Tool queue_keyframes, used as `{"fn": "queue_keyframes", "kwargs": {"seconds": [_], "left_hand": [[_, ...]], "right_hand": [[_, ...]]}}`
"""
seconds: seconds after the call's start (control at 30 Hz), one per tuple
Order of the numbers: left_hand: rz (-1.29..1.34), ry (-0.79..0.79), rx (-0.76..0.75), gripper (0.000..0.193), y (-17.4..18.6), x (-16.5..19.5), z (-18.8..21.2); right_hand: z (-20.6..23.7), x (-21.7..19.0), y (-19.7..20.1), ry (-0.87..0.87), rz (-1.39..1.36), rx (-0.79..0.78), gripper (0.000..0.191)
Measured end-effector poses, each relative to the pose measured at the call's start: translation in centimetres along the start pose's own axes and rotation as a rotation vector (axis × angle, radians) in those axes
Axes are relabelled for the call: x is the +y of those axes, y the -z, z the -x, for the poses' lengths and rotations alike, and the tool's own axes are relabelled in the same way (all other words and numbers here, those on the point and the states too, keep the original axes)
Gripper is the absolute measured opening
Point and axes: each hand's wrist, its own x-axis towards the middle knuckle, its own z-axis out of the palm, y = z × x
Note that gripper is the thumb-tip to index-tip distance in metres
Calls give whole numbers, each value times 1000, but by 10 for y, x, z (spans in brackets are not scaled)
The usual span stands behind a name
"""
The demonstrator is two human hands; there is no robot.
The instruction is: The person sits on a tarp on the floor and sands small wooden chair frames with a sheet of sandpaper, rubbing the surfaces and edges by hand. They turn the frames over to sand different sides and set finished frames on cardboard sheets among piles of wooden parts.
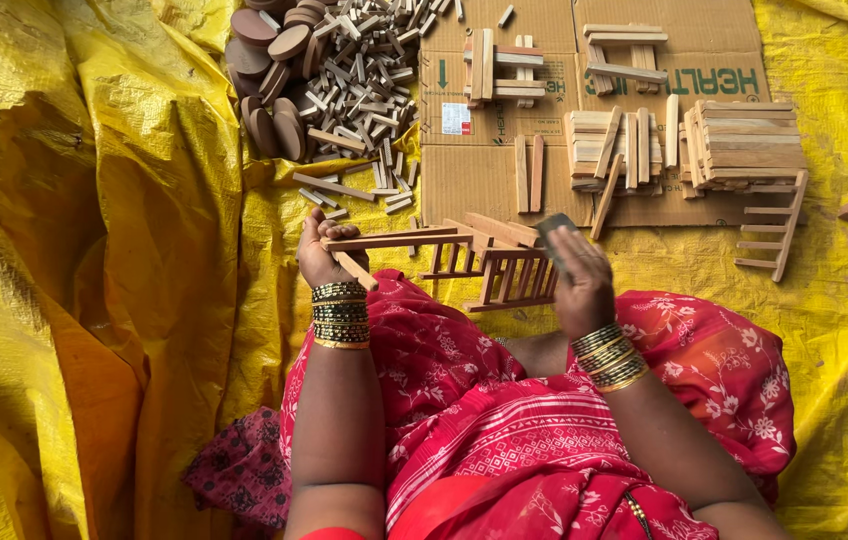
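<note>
A slatted wooden frame (464,255) rests over her lap, the left hand (324,250) closed around its left end while the right hand (576,275) pinches a dark sanding pad (554,228) against its right end; more rubbing seems due, with loose wooden pieces (359,70) piled far left.

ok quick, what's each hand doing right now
Left hand: closed on the wooden slatted frame, gripping its end.
Right hand: closed on a small dark sanding block against the frame.
</note>
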Motion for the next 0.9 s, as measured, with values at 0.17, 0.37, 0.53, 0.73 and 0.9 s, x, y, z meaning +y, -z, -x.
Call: {"fn": "queue_keyframes", "kwargs": {"seconds": [0.17, 0.37, 0.53, 0.73, 0.9], "left_hand": [[40, 53, -5, 24, 4, 8, -2], [9, 59, -6, 20, 12, 30, -3], [39, 102, 12, 20, 15, 44, -4], [36, 42, 122, 21, 13, 48, -2], [13, 12, 121, 21, 8, 44, 4]], "right_hand": [[11, -39, -18, 309, 78, -126, 65], [25, -64, -21, 304, 211, -234, 63], [40, -47, -28, 198, 285, -294, 60], [41, -17, -11, -143, 457, -448, 56], [32, -45, -10, 102, 325, -252, 60]]}}
